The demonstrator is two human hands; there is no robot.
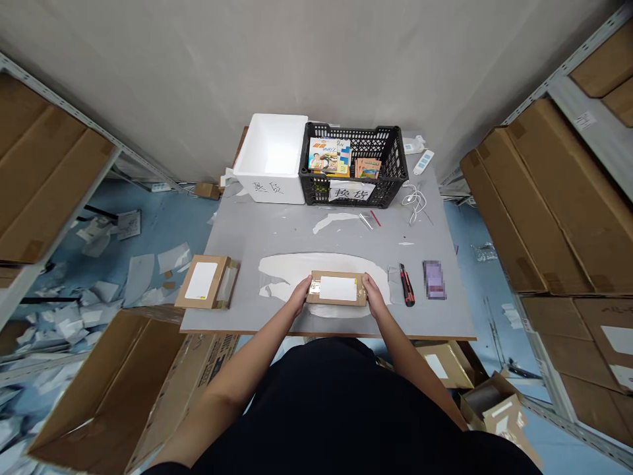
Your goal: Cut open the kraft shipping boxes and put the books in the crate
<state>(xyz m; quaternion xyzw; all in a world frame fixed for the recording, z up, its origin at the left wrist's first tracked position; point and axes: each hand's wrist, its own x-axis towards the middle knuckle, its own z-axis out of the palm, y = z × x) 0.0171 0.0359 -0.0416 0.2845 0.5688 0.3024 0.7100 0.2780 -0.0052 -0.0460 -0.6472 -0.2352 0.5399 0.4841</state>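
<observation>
My left hand (300, 295) and my right hand (373, 294) grip the two short ends of a flat cardboard mailer (337, 289) with a white label on top. It lies on a white patch on the grey table (277, 227), near the table's front edge. To the left, a second cardboard mailer (206, 282) with a white label and clear tape sits apart from my hands. Right of my right hand lie a red-and-black utility knife (407, 285) and a phone (434, 280) with a pixelated screen.
At the table's back stand a white foam box (271, 158) and a black plastic crate (353, 165) holding books. A white cable (414, 201) and power strip (423, 161) lie right of them. Cardboard cartons fill the side shelves; an open carton (109, 389) and paper scraps lie on the floor.
</observation>
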